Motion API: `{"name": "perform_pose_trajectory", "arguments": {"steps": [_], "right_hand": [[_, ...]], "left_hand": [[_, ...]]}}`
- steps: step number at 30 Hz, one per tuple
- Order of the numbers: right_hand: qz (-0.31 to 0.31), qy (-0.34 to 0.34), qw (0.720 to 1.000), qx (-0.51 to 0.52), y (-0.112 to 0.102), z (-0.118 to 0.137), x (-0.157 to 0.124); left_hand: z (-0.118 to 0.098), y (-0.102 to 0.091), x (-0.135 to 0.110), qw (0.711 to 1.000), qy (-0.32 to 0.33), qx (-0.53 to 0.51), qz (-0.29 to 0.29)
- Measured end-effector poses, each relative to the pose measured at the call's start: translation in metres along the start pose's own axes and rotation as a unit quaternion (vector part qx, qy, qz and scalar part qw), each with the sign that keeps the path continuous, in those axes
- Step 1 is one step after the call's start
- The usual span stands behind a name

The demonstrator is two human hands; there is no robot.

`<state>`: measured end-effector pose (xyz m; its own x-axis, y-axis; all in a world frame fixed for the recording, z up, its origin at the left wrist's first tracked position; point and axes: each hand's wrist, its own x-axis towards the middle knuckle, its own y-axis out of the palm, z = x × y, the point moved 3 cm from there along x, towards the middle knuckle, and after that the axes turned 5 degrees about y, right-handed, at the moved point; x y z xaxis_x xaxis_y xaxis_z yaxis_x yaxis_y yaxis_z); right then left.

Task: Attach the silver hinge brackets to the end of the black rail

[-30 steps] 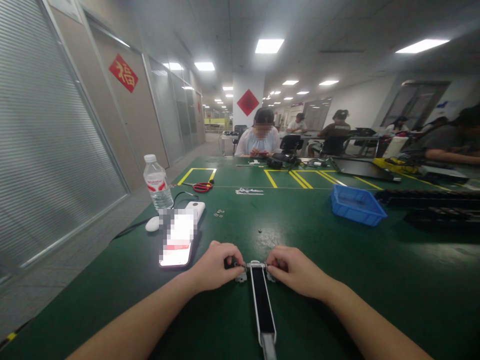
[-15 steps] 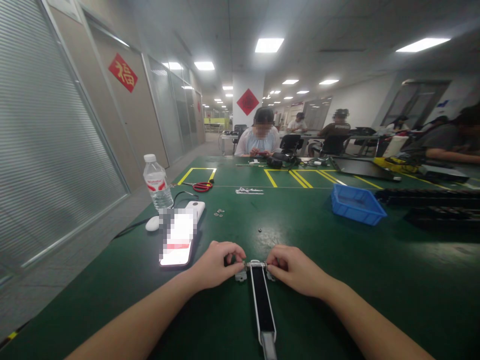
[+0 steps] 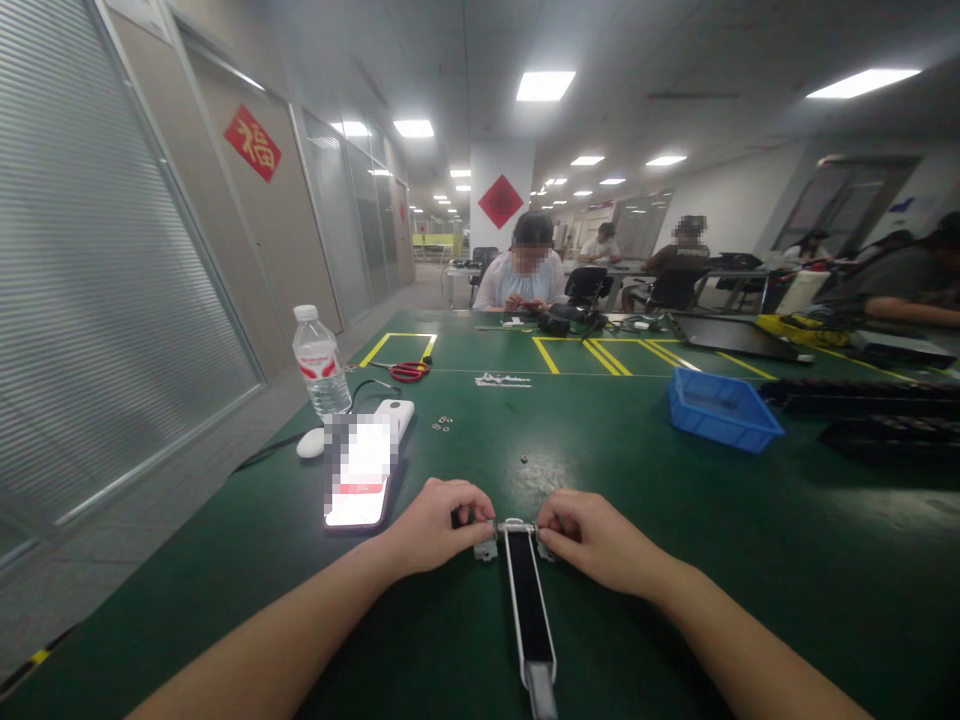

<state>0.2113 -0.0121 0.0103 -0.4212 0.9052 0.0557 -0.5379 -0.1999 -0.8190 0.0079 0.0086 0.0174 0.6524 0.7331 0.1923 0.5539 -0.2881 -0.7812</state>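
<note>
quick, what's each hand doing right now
Left hand: at the rod's left end; grip can't be told.
Right hand: closed on the rod's right end.

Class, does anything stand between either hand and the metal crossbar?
Nothing visible does. The left hand and right hand are at opposite ends of the metal crossbar; the small loose part lies farther off, not between.
</note>
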Motion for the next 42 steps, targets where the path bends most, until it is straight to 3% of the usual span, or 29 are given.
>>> {"name": "perform_pose_trajectory", "arguments": {"steps": [8, 20, 33, 42], "right_hand": [[0.003, 0.008, 1.000, -0.001, -0.0006, 0.0006, 0.0010], [0.007, 0.009, 1.000, -0.002, 0.0000, 0.0012, 0.0011], [0.008, 0.010, 1.000, -0.005, -0.0012, 0.0030, 0.0010], [0.004, 0.003, 1.000, -0.005, 0.0001, -0.0017, -0.0001]], "left_hand": [[-0.0002, 0.0021, 0.0000, 1.000, -0.002, -0.002, 0.001], [-0.0007, -0.0016, -0.0012, 0.996, 0.009, 0.083, 0.032], [0.0053, 0.0030, -0.0006, 0.999, -0.004, 0.042, -0.003], [0.0015, -0.0011, -0.0010, 0.999, -0.017, 0.033, 0.025]]}}
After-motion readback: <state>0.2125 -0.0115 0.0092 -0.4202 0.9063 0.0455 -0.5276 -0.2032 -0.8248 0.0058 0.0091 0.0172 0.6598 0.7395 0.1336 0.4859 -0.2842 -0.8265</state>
